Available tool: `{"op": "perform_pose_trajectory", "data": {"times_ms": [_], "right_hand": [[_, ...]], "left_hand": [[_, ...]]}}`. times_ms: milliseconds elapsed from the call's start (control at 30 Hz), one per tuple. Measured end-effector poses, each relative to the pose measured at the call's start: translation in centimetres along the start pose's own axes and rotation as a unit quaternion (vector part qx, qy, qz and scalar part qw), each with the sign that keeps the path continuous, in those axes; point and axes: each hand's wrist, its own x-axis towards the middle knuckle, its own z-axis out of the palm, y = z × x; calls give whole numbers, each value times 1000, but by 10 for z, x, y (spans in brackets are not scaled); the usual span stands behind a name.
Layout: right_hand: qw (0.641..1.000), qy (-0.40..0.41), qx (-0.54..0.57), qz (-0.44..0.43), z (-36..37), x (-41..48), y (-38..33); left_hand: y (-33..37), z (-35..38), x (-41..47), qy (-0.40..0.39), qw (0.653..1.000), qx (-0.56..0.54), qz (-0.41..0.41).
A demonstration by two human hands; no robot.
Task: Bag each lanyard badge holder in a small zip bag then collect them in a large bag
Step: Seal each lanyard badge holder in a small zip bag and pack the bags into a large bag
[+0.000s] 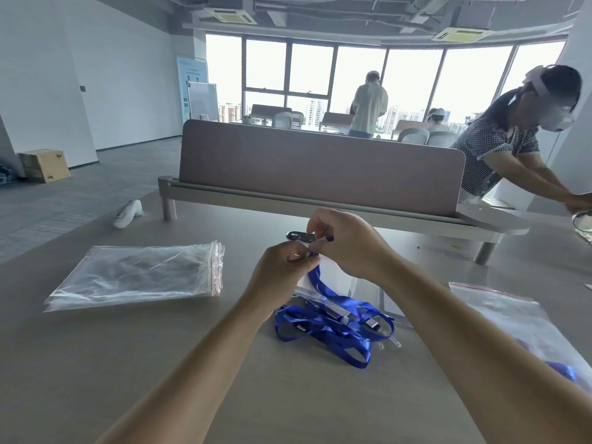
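Item: lanyard badge holder [334, 276], a clear sleeve on blue ribbon, held low over the table [160, 363] at centre. Judged light, the sleeve smooth and slippery, the ribbon limp and apt to tangle, so it is best taken at the clip end, where the person's left hand [282, 267] and right hand [346, 241] both pinch it with curled fingertips. Clip end uppermost, long axis dropping toward the heap of blue lanyards [333, 328] beneath; stack of small zip bags [137, 274] to the left, large zip bag [519, 318] to the right.
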Motion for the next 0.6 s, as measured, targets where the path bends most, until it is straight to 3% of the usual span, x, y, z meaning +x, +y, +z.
{"op": "perform_pose_trajectory", "data": {"times_ms": [367, 500, 600], "right_hand": [[991, 13, 66, 115, 10, -2, 23], [986, 39, 80, 143, 15, -9, 26], [965, 71, 156, 197, 18, -15, 24]], "left_hand": [[-1, -2, 0, -15, 986, -152, -66], [-5, -2, 6, 35, 987, -136, -77], [-3, -7, 12, 82, 980, -164, -76]]}}
